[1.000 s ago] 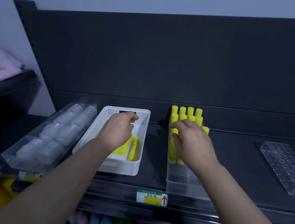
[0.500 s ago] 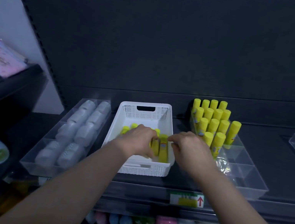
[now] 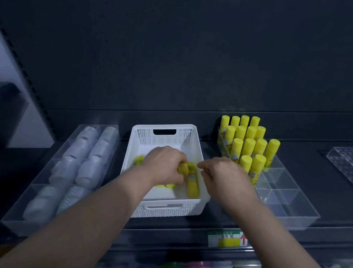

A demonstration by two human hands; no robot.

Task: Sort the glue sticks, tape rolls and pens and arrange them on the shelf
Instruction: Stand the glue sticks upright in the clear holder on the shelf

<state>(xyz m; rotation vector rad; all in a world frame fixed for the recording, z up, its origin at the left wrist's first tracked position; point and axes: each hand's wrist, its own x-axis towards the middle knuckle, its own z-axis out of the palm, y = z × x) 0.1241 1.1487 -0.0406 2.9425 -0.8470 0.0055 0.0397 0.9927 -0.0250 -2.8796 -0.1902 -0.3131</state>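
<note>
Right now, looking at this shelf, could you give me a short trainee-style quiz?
1. True or false: the upright glue sticks stand in the white basket.
2. Seen from here, the whitish rolls lie on which side of the basket? A left, B right.
3. Fill in: the left hand reaches into the ___.
Key: 1 false, they stand in the clear divided tray; 2 A; 3 basket.

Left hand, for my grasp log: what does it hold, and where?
Left hand grips a yellow glue stick round its body; one end pokes out.
</note>
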